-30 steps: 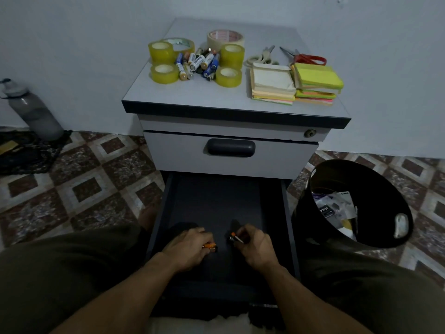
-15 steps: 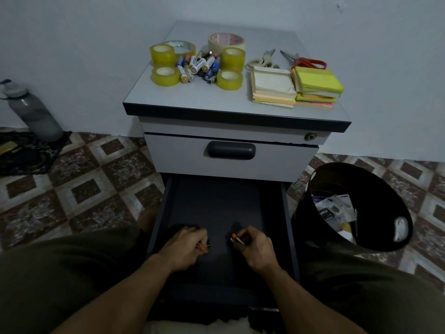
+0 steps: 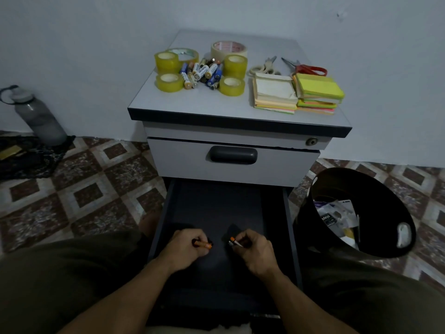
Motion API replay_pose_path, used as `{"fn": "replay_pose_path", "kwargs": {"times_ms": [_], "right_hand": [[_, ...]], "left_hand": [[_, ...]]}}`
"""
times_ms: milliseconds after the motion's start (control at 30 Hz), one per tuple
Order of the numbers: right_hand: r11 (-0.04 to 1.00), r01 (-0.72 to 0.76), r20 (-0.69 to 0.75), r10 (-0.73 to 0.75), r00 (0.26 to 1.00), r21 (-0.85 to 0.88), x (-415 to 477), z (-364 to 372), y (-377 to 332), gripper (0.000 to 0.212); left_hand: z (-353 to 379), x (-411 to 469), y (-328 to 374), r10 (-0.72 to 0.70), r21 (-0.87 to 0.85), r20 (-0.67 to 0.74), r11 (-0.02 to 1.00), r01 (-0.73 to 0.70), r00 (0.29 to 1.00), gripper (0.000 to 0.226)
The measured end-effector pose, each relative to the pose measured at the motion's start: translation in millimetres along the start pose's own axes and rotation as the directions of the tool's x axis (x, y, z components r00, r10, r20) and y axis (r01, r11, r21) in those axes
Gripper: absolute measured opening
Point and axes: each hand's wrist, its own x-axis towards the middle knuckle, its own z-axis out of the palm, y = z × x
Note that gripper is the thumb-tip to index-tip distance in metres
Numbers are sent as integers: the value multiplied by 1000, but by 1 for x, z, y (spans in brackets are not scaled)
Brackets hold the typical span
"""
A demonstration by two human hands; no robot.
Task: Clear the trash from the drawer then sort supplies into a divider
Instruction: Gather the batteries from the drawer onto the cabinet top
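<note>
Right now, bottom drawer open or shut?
Open. The bottom drawer is pulled out below the shut upper drawer, its dark floor exposed; the left hand and right hand reach in, each gripping a small orange-tipped item.

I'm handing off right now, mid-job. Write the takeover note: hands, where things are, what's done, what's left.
Left hand grips an orange-tipped battery. Right hand pinches a second battery. Both are low in the open drawer.
Tape rolls, batteries, scissors and sticky notes lie on the cabinet top.
Done: trash sits in the black bin right of the drawer.
Left: lift these two out, fit a divider (none in view), sort the supplies into it.
</note>
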Motion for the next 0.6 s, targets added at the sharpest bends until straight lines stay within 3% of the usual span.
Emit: {"fn": "replay_pose_path", "kwargs": {"times_ms": [333,600], "right_hand": [[992,122,-90,-118,989,44,-15,-10,-27,14],[950,281,-50,-290,956,-133,-39,-52,-82,15]], "left_hand": [[-19,-18,33,-31,-206,-44,978,22,999,11],[-61,-55,87,-34,-309,-94,951,4,995,9]]}}
